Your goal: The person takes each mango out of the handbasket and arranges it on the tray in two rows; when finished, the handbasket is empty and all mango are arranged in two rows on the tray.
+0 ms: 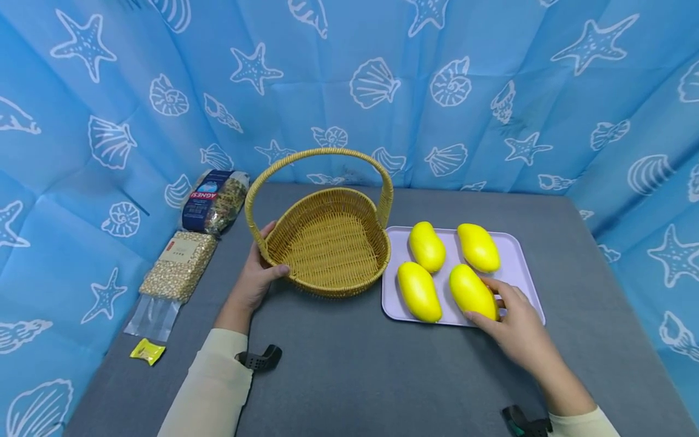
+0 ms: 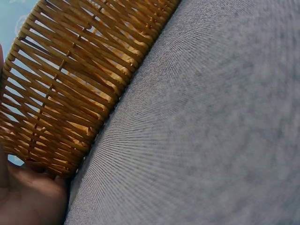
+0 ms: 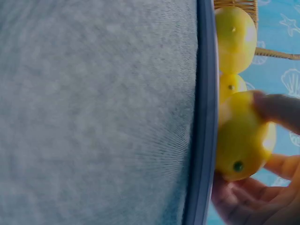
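A woven wicker basket [image 1: 333, 246] with a tall arched handle stands upright on the table, nothing inside it. My left hand [image 1: 254, 280] holds its left side, thumb at the rim near the handle's base; the left wrist view shows the weave [image 2: 70, 79] close up. To the right lies a lilac tray [image 1: 519, 264] bearing several yellow mangoes. My right hand [image 1: 516, 321] grips the front right mango [image 1: 471, 292] between thumb and fingers. In the right wrist view this mango [image 3: 243, 140] appears at the tray's edge, partly covered by the fingers.
Other mangoes [image 1: 419, 292] lie close beside the held one. Along the left table edge are an Agnesi bag [image 1: 215, 200], a vacuum pack of pale grains [image 1: 180, 267] and a small yellow wrapped packet [image 1: 147, 351]. A blue shell-print curtain [image 1: 349, 79] hangs behind the grey table.
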Demonstrator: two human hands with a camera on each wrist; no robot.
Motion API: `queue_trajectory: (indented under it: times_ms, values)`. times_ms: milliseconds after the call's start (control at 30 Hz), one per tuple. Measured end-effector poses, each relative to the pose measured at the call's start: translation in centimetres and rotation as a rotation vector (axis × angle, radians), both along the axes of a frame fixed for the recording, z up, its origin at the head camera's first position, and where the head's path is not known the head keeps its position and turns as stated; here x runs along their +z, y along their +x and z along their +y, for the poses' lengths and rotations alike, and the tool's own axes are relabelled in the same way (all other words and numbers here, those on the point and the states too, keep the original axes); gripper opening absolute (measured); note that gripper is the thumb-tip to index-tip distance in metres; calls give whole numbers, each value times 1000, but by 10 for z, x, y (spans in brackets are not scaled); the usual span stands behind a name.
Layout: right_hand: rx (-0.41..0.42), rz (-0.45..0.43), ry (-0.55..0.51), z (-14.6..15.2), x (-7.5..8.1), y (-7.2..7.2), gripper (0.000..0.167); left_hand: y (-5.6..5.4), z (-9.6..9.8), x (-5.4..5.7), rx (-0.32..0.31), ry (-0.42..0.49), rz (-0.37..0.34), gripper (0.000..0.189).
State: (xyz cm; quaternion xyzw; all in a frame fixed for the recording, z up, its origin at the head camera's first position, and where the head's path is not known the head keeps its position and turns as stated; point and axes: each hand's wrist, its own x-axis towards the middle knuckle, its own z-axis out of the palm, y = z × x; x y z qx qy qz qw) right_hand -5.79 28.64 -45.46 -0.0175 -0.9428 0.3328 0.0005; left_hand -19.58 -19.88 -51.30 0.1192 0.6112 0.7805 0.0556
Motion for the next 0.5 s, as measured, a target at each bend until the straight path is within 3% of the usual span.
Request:
queue_trajectory:
  times_ms: [200, 500]
  values:
    - [-23, -14, 54, 2, -3, 0, 78, -1, 0, -1, -1, 7, -1, 101]
    - [-30, -63, 54, 4, 0, 3, 77, -2, -1, -3, -27, 36, 23, 102]
